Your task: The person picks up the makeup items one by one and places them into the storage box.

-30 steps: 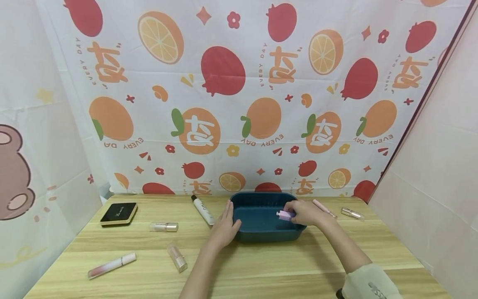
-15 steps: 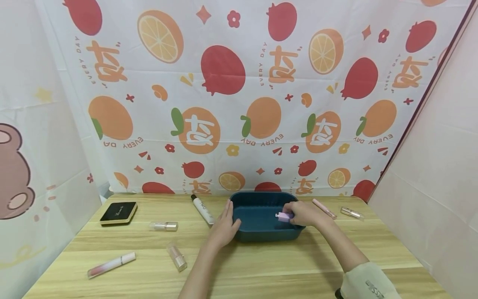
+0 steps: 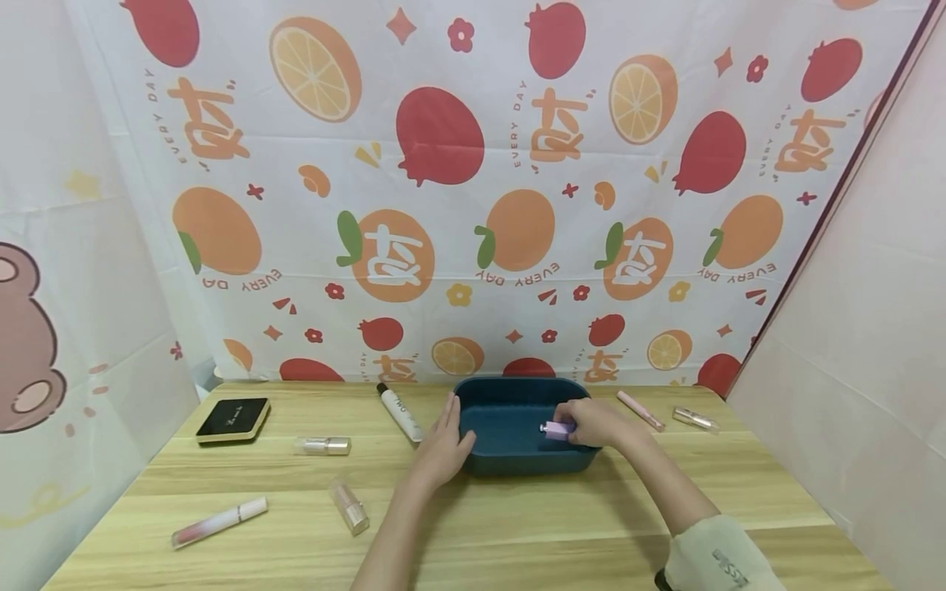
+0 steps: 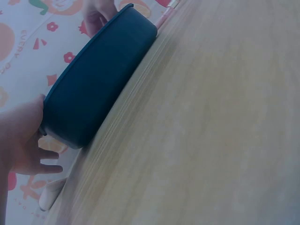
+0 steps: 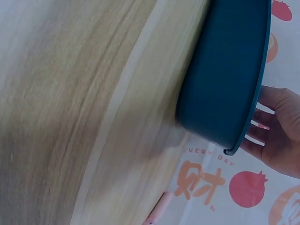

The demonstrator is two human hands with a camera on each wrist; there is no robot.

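Note:
A dark teal plastic bin (image 3: 510, 465) stands on the table near the patterned backdrop. My left hand (image 3: 441, 450) rests against its left end, fingers straight along the outside and thumb at the rim. Inside the bin's right part, my right hand (image 3: 594, 423) pinches a lilac lipstick tube (image 3: 557, 431) with a silver tip, held low over the floor of the bin. In the right wrist view the bin's wall hides that tube, and only the hand (image 5: 281, 129) shows beyond the rim.
Left of the bin lie a white tube (image 3: 401, 413), a black compact (image 3: 234, 419), a clear-and-gold lipstick (image 3: 325, 446), another lipstick (image 3: 349, 507) and a lip gloss (image 3: 219, 523). To its right are a pink pen-like tube (image 3: 640, 410) and a small clear-and-gold tube (image 3: 695, 419).
My right hand has moved slightly left and down into the bin with the lilac lipstick tube. My left hand stays at the bin's left end.

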